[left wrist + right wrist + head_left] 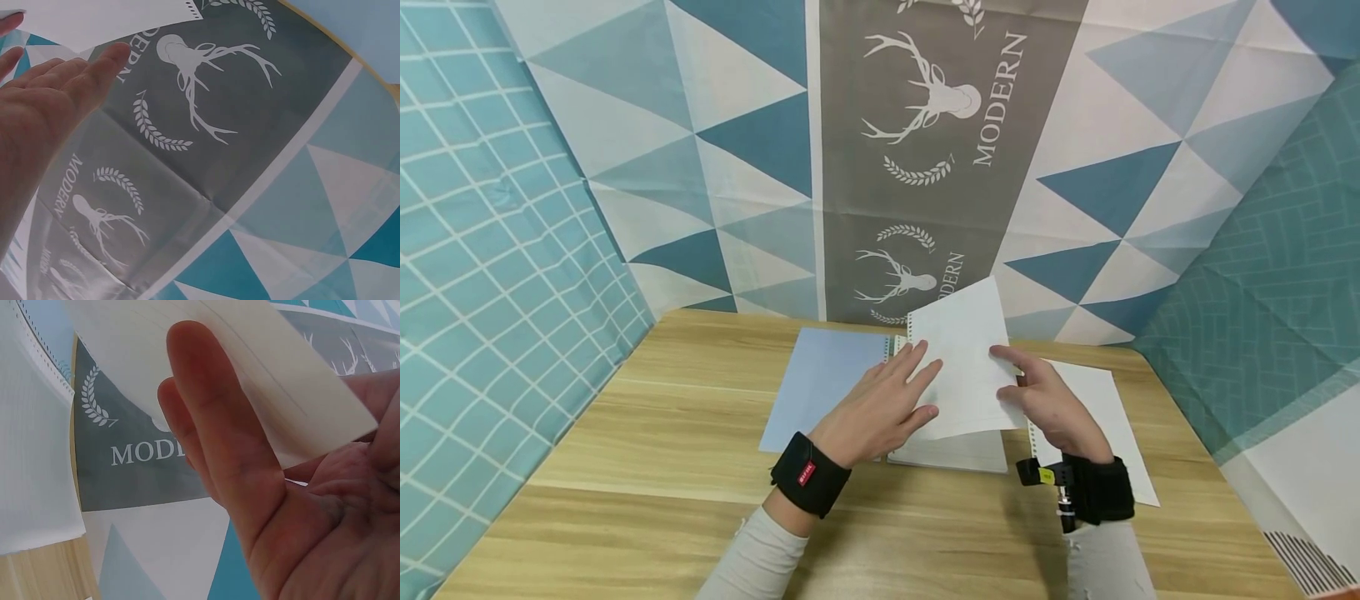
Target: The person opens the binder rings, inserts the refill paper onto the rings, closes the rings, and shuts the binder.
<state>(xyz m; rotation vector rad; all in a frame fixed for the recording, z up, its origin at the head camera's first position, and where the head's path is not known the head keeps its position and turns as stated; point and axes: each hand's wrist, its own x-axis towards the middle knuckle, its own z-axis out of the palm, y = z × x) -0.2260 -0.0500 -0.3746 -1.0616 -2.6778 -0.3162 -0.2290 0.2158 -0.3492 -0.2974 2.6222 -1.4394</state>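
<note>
Up goes the tension: the sheet is in the air, tilted, above the right side of the notebook, and the right hand pinches it between fingers near its right edge. The left hand hovers at the opposite side, fingers straight and spread, gripping nothing; whether they brush the paper, I can't tell. There's the danger! Held by one side only, the sheet could sag or swing, and too hard a squeeze could crease it. Watch that row of holes, too: snagged on the notebook's spine, they could rip. And down on the desk, the second sheet lies partly beneath the right hand; a dipping forearm could drag it askew.
</note>
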